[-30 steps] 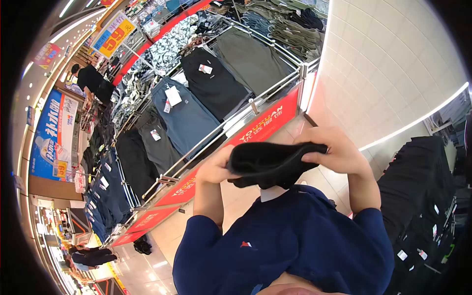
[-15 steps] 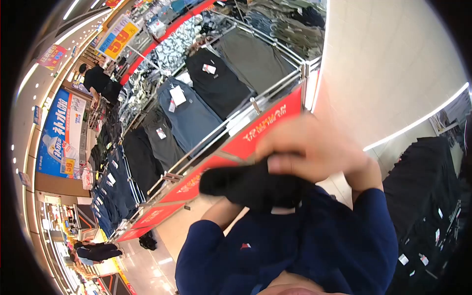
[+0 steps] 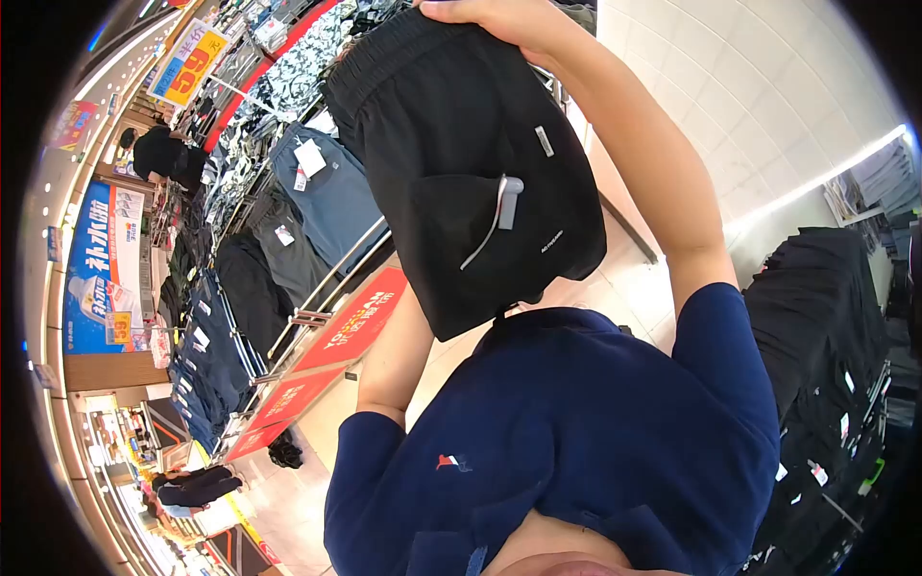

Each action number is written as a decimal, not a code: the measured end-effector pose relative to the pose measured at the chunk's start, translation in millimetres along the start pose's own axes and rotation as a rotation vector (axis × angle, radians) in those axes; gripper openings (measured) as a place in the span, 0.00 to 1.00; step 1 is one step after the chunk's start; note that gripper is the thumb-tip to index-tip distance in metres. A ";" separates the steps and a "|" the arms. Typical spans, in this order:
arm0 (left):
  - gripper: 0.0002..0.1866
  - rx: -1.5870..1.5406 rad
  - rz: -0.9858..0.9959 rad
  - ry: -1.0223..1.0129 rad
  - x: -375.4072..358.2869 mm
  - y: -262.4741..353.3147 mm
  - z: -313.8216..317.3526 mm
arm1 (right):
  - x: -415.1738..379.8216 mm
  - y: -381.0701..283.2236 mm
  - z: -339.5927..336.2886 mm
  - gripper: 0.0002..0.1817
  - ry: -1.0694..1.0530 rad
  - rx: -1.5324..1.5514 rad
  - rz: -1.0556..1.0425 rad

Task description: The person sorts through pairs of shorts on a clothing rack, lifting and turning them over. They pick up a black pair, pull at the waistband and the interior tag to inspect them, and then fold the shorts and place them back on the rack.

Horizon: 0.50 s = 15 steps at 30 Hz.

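Observation:
A pair of folded black elastic-waist pants (image 3: 451,125) is held up in front of my chest, waistband at the top. My right hand (image 3: 509,21) grips the waistband at its upper right corner, with the thumb lying along the edge. A grey security tag (image 3: 511,200) is fixed on the cloth beside a pale cord or strip, and small white lettering shows lower down. My left forearm (image 3: 396,350) rises behind the pants, which hide the left hand and its fingers.
Left of the pants, a metal display rack holds blue pants (image 3: 331,192) and other dark clothes, with a red sign panel (image 3: 351,326) along its front. Black garments (image 3: 812,307) hang on the right. A person (image 3: 168,154) in black stands far left, near a yellow price sign (image 3: 189,63).
The black pants were bunched low before my chest; now they are raised and spread out. My right hand has moved up to the waistband.

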State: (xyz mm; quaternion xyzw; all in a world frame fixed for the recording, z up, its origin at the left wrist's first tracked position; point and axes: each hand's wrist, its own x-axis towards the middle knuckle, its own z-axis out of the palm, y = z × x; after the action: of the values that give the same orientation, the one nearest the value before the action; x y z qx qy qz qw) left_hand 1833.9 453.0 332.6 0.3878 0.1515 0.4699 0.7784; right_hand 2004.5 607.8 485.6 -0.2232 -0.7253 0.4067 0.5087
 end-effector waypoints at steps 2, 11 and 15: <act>0.35 0.011 0.019 0.006 2.2 2.4 2.6 | 7.8 3.9 -2.1 0.10 0.022 -0.038 -0.023; 0.34 0.038 0.065 0.041 1.8 -3.6 11.7 | 6.8 60.8 -20.9 0.10 0.102 -0.139 0.118; 0.33 0.043 0.074 0.062 4.5 -11.0 18.4 | -3.6 66.5 -28.4 0.10 0.103 -0.025 0.184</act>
State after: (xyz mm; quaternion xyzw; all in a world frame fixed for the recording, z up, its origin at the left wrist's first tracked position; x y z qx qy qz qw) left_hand 1854.0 445.5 336.9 0.3949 0.1712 0.5070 0.7468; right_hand 2026.0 653.4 433.7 -0.3158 -0.6794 0.4307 0.5031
